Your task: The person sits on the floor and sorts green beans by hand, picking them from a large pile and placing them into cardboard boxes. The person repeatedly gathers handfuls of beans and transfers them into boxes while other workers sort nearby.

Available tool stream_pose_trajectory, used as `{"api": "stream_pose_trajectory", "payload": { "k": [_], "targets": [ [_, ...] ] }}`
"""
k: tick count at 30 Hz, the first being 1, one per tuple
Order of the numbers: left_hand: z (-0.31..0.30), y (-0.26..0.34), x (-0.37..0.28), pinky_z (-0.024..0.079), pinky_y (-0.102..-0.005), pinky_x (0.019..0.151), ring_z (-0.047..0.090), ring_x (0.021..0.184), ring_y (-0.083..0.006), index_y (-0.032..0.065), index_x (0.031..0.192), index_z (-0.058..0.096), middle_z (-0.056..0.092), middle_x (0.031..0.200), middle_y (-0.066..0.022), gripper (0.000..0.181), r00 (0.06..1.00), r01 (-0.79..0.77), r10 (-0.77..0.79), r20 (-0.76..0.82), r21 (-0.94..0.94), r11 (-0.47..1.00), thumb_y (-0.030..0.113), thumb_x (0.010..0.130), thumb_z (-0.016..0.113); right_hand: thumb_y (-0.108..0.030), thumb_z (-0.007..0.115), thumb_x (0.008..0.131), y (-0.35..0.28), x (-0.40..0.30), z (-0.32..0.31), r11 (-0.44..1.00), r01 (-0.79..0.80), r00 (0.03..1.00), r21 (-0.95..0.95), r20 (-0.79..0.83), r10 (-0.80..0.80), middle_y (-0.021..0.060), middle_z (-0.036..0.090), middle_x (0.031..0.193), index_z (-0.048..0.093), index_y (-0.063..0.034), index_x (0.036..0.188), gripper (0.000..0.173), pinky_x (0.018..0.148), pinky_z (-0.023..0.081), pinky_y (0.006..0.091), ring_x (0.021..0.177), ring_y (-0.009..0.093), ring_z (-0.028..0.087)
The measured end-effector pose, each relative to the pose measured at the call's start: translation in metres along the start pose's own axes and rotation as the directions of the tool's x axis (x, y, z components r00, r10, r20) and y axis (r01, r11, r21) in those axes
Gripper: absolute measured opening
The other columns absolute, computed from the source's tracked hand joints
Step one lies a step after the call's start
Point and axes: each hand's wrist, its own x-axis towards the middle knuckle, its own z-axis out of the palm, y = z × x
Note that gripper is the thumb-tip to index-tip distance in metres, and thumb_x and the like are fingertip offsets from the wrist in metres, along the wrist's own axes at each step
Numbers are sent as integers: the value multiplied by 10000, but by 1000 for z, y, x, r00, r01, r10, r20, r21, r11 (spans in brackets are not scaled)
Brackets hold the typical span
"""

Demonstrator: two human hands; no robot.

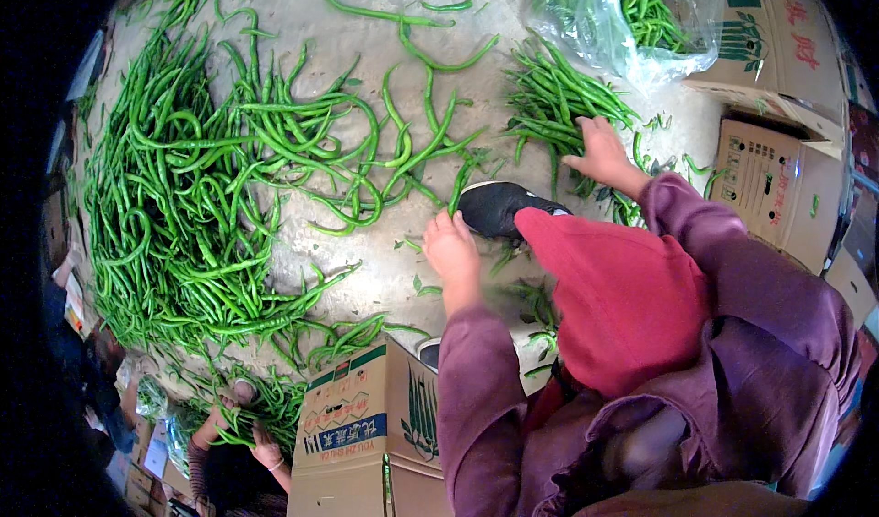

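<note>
My left hand [453, 249] pinches the end of a long green chili pepper [459, 186] just in front of a black shoe [505, 208]. With thumb and fingers apart, my right hand [604, 156] rests against the near edge of a gathered bundle of green chili peppers [560, 94]. The bundle lies on the concrete floor, its peppers roughly side by side. Curved loose peppers [336, 139] are strewn before me, thinning out from a large heap of green chili peppers [172, 242] on the left.
A clear plastic bag [618, 43] of peppers stands beyond my right hand, by printed cardboard boxes [776, 173]. Another cardboard box [357, 414] stands near my left arm. At lower left, another person's hands [264, 448] handle peppers. Leaves and broken bits litter the floor.
</note>
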Motion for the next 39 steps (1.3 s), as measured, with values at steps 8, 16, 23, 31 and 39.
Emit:
{"api": "stream_pose_trajectory", "payload": {
  "k": [8,16,23,31,39],
  "targets": [
    [-49,37,-22,452,-265,601,539,667,-131,30,1050,600,586,858,-34,278,856,505,-185,483,-858,97,272,1006,471,-366,630,903,-85,-3,-8,719,44,747,694,455,-485,116,610,984,623,-11,1126,419,820,487,365,964,215,590],
    [-52,47,-30,506,-332,833,599,871,-184,-5,1133,558,621,975,-90,317,873,418,-330,359,-900,127,264,1016,438,-299,548,973,-158,7,19,309,-564,610,766,638,-470,34,606,939,573,-30,1078,289,685,482,275,748,89,565],
    [-48,64,-22,458,-478,824,547,955,-458,-46,1183,511,554,1063,-275,320,990,-26,86,115,-448,894,170,947,521,-266,610,911,-151,9,7,368,-480,704,796,600,-380,17,597,865,592,-67,1010,223,656,450,274,722,113,525],
    [-42,-7,8,477,-399,833,583,933,-311,-7,1174,562,568,1066,-186,305,991,102,-132,-30,-468,878,138,906,569,-188,524,962,-24,104,-143,-80,-54,983,995,67,170,46,597,889,593,-46,1024,169,676,463,273,679,131,508],
    [-57,-35,47,489,-418,774,593,886,-339,-4,1161,562,563,1027,-203,339,958,134,-194,-213,-266,955,120,853,626,-262,599,915,-30,80,-79,264,-195,951,945,115,288,40,629,986,619,-80,987,197,742,466,256,834,121,591]
  ]
}}
